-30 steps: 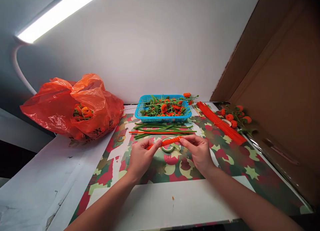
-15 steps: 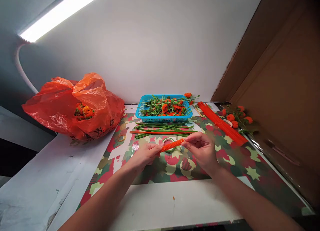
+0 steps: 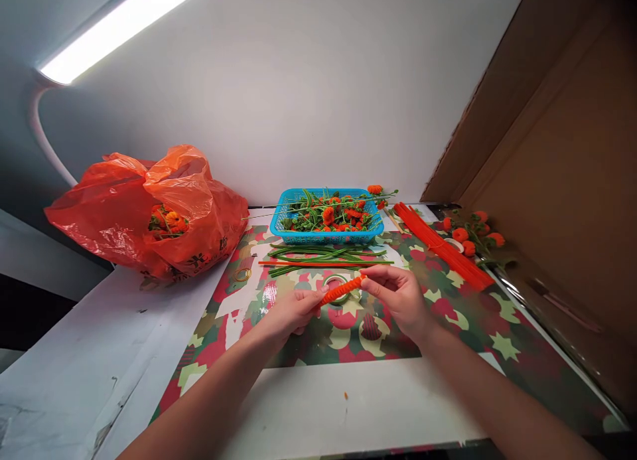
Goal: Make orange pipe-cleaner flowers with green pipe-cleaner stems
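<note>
An orange coiled pipe cleaner (image 3: pixel 342 291) stretches between my two hands above the patterned sheet. My left hand (image 3: pixel 297 311) is closed on its lower left end. At the upper right end, the thumb and fingers of my right hand (image 3: pixel 398 294) pinch it. Just behind the coil, a ring-shaped roll of green tape (image 3: pixel 336 299) lies partly covered. Beyond my hands are loose green pipe cleaners (image 3: pixel 323 253), with a straight orange pipe cleaner (image 3: pixel 283 263) lying across them.
A blue basket (image 3: pixel 326 237) of orange flowers and green stems stands at the back. Left is a red plastic bag (image 3: pixel 119 228) with flowers inside; right, a bundle of orange pipe cleaners (image 3: pixel 442 247) beside finished flowers (image 3: pixel 460 234). A cardboard panel (image 3: pixel 557 181) borders the right.
My right hand has shifted slightly left and closer to my left hand, so the visible stretch of coil between them is a little shorter. The surrounding things stay put.
</note>
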